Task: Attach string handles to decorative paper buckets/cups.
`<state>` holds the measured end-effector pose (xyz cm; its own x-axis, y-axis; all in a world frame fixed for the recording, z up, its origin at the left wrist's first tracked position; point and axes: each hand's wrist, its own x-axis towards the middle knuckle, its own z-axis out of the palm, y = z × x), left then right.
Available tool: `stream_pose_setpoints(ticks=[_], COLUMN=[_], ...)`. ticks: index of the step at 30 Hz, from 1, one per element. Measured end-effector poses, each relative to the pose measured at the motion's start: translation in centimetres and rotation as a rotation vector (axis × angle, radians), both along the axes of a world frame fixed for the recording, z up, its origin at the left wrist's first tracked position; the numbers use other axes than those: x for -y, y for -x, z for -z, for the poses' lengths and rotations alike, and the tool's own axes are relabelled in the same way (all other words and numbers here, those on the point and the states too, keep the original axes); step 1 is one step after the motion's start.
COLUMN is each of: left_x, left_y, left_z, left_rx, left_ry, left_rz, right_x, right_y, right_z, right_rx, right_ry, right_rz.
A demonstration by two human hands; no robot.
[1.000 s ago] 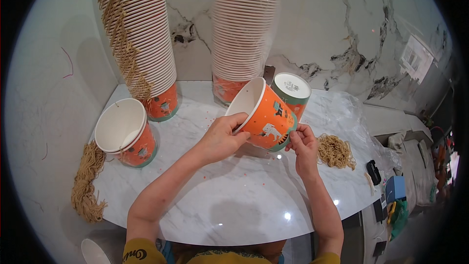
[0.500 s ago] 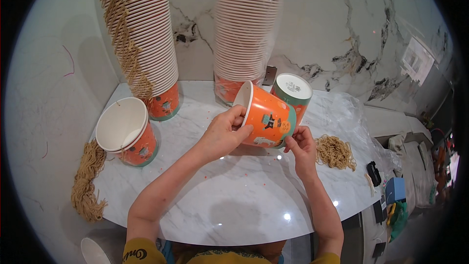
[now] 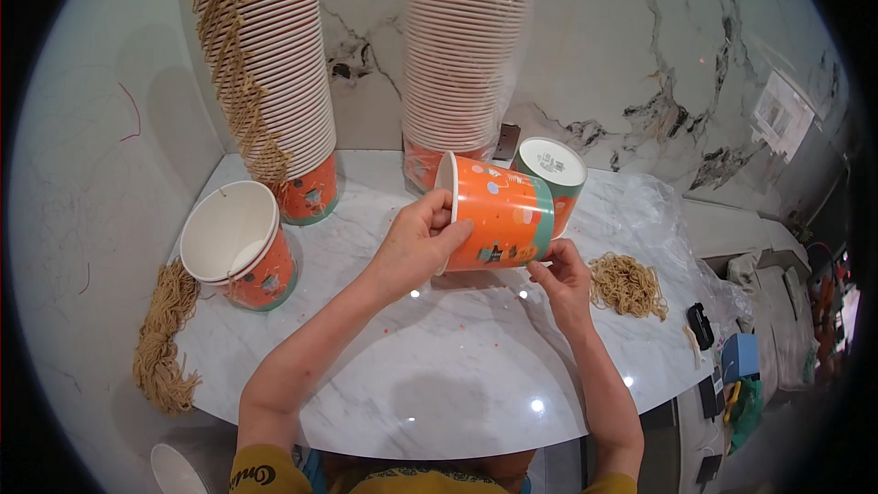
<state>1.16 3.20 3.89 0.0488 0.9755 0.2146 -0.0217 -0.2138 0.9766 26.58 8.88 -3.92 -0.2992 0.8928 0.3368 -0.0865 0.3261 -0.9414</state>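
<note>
An orange paper bucket (image 3: pixel 494 210) with a green base band and small printed figures lies tilted on its side in the air above the table, its mouth to the left. My left hand (image 3: pixel 416 242) grips its white rim, thumb outside and fingers partly hidden at the opening. At the base end, my right hand (image 3: pixel 562 285) pinches the lower edge between thumb and bent fingers. Just behind it stands an upside-down bucket (image 3: pixel 552 161), its white bottom facing up. Beside my right hand lies a heap of tan cord (image 3: pixel 629 286).
Nested buckets (image 3: pixel 261 270) stand upright at left, near a hanging bundle of tan cords (image 3: pixel 166 348). Behind rise a tall bucket stack draped with cords (image 3: pixel 283 82) and a plastic-wrapped stack (image 3: pixel 462 55). Clear plastic film (image 3: pixel 649 210) and a black clip-like object (image 3: pixel 701 326) are at right.
The held bucket has been rolled about its length, bringing different printed figures into view, and now lies closer to level. Both hands stay in nearly the same place.
</note>
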Motion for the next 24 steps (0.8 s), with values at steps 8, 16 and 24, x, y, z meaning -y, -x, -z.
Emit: stream_pose_setpoints(ticks=[8,16,24], left_x=[0.0,-0.2,-0.3], left_y=[-0.1,-0.2,-0.4], left_z=[0.0,0.4,0.9], left_rx=[0.129,0.123,0.066], left_ry=[0.021,-0.022,0.009], left_rz=[-0.03,-0.027,0.008], right_x=[-0.8,-0.3,-0.3], right_y=[-0.1,0.2,-0.2], right_z=[1.2,1.0,-0.6], right_rx=[0.15,0.113,-0.202], right_ry=[-0.223,-0.05,0.215], right_rz=[0.017,0.011,-0.025])
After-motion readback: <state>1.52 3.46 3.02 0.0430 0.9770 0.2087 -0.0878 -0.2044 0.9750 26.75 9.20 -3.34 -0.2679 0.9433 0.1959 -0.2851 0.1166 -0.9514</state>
